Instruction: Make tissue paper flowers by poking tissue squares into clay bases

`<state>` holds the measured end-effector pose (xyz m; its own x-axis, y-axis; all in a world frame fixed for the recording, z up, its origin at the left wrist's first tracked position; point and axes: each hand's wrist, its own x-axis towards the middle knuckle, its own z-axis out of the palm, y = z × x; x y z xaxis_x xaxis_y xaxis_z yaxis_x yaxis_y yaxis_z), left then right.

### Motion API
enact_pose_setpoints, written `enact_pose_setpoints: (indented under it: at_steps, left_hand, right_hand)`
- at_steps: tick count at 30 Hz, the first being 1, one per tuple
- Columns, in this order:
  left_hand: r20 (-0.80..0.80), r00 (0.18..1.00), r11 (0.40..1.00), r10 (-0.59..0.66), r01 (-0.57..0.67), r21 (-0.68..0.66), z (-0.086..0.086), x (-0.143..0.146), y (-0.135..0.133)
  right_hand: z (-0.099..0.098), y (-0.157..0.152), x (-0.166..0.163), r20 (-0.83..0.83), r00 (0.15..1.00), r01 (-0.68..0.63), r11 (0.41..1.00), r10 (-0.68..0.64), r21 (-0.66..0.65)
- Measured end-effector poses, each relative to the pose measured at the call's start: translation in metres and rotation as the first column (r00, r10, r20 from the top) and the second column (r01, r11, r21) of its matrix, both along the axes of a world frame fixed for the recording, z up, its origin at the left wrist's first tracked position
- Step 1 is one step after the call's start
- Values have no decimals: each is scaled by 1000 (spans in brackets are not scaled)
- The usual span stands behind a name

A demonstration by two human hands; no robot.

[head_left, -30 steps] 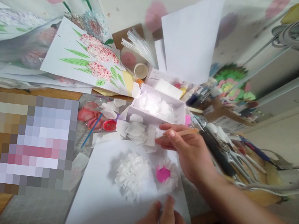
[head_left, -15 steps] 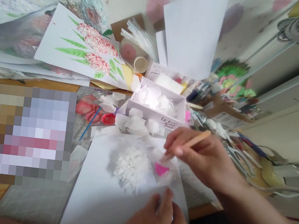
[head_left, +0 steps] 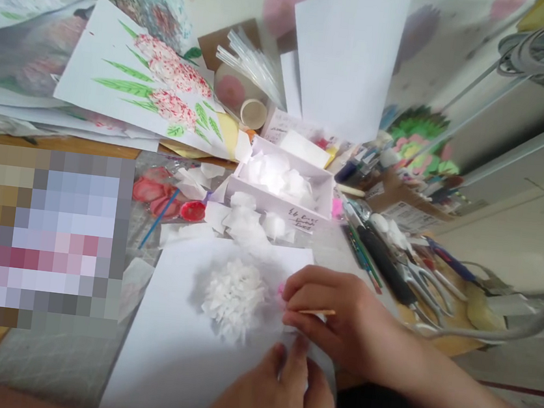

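Note:
My right hand (head_left: pixel 326 305) is closed around a thin wooden stick (head_left: pixel 321 312), whose lower end is hidden behind the fingers. Beside its fingertips a bit of bright pink (head_left: pixel 281 291) shows, mostly covered by the hand. Just below, my left hand (head_left: pixel 283 388) rests on the white sheet (head_left: pixel 162 348) with its fingers apart, the tips close to the right hand. To the left of both hands, a round white flower (head_left: pixel 234 298) of many small ruffled petals lies on the sheet.
A white box (head_left: pixel 282 202) of crumpled white tissue stands behind the sheet, with loose tissue pieces (head_left: pixel 245 224) before it. A red cap (head_left: pixel 192 211) and a blue stick (head_left: pixel 159 217) lie left. Scissors (head_left: pixel 432 284) and brushes (head_left: pixel 364 260) lie right. A flower picture (head_left: pixel 130 109) leans behind.
My right hand has moved down and closer to my left hand, and the stick has tipped flatter. The pink piece is now mostly covered. My left hand stays nearly in place.

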<state>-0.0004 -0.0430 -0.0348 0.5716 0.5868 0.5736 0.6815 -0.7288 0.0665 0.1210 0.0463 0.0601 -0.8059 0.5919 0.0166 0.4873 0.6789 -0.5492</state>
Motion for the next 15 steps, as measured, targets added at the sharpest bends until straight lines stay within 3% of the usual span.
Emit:
enact_pose_setpoints:
  at_steps: [5, 8, 12, 15]
  left_hand:
    - [-38, 998, 999, -46, 47, 6, 8, -3, 3]
    - [-32, 999, 999, -38, 39, 25, 8, -2, 2]
    - [-10, 1000, 1000, -3, 3, -14, -2, 0, -1]
    - [-46, 999, 999, -17, 16, -40, -10, 0, -3]
  right_hand:
    - [0, -3, -3, 88, 992, -106, 981, 92, 164]
    - [4, -4, -1, 118, 990, -97, 973, 73, 211]
    - [11, 0, 11, -115, 993, 22, 996, -12, 86]
    - [8, 11, 17, -344, 922, 168, 984, -178, -60]
